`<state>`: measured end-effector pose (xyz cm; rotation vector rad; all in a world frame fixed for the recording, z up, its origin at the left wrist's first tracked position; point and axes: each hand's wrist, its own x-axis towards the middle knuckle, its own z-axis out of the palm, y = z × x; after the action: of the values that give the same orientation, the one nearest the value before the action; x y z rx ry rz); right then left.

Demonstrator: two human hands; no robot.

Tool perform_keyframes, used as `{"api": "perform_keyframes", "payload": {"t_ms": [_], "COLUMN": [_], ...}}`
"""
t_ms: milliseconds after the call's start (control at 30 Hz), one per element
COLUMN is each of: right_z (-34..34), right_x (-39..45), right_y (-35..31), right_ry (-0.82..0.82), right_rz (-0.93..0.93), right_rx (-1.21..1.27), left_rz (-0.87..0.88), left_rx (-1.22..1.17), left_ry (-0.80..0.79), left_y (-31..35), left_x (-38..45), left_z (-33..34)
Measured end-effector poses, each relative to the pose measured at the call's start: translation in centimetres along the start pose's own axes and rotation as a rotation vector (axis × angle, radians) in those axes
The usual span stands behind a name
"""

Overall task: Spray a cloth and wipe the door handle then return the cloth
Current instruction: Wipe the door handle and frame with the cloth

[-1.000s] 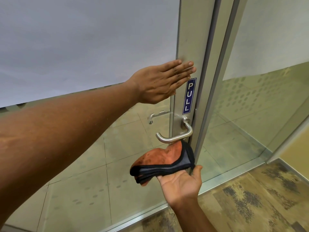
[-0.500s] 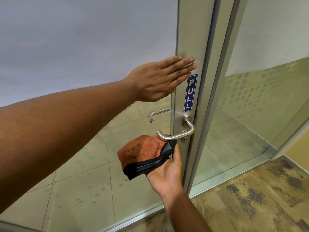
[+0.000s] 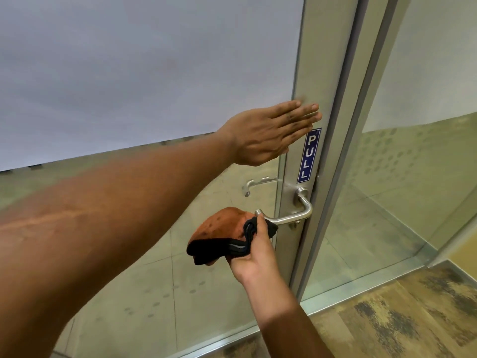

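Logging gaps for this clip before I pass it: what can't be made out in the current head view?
- Whether the cloth actually touches the door handle: the right hand covers the contact spot.
- Right hand's fingers: hidden under the cloth.
- Left hand: palm faces away, so contact with the door frame is unclear; fingertips slightly blurred.
- Spray bottle: not in view.
- Cloth dampness: cannot tell.
- Behind the frosted glass: obscured.

Office corridor: frosted glass door (image 3: 154, 73), PULL sign (image 3: 309, 155), carpet (image 3: 400, 319).
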<state>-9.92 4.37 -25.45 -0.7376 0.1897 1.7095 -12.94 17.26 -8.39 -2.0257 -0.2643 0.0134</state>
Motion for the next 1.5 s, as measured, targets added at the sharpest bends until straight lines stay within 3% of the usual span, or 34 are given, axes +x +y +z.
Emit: {"api": "perform_keyframes", "payload": {"t_ms": [167, 267, 400, 533, 633, 800, 967, 1200, 1400, 1500], "right_z": [-1.9, -4.5, -5.0, -2.8, 0.5, 4.2, 4.9, 4.3, 2.7, 2.4], "right_x": [-1.3, -3.6, -7.1, -9.4, -9.4, -7.4, -4.8, -4.8, -6.7, -8.6], "right_y": [-0.5, -2.7, -6.8, -9.5, -9.1, -6.3, -4.7, -4.5, -6.7, -9.6], "right_ry": [0.053, -0.045, 0.032, 0.245, 0.433, 0.352, 0.280, 0.281, 0.180, 0.310], "right_rz": [0.031, 0.071, -0.428, -0.943, -1.140, -1.083, -0.700, -0.709, -0.737, -0.656], "right_rx": [-0.250, -0.478, -1.078, -2.022, -2.432, -2.725, -3.019, -3.157, -3.124, -3.082], "left_rz": [-0.013, -0.008, -0.003, -0.013, -0.015, -0.019, -0.022, -0.011, -0.013, -0.015], "left_rx": [-0.007, 0.017, 0.061, 0.085, 0.081, 0.059, 0.075, 0.116, 0.105, 0.113], "left_ry": [0.008, 0.034, 0.031, 0.019, -0.001, -0.013, -0.004, -0.006, -0.020, -0.009], "left_y": [0.0, 0.0, 0.0, 0.2, 0.2, 0.2, 0.2, 0.1, 0.1, 0.1], "left_x": [0.0, 0.0, 0.1, 0.2, 0.2, 0.2, 0.2, 0.2, 0.3, 0.4], "left_z": [0.2, 0.3, 0.5, 0.6, 0.4, 0.2, 0.5, 0.5, 0.4, 0.6]}}
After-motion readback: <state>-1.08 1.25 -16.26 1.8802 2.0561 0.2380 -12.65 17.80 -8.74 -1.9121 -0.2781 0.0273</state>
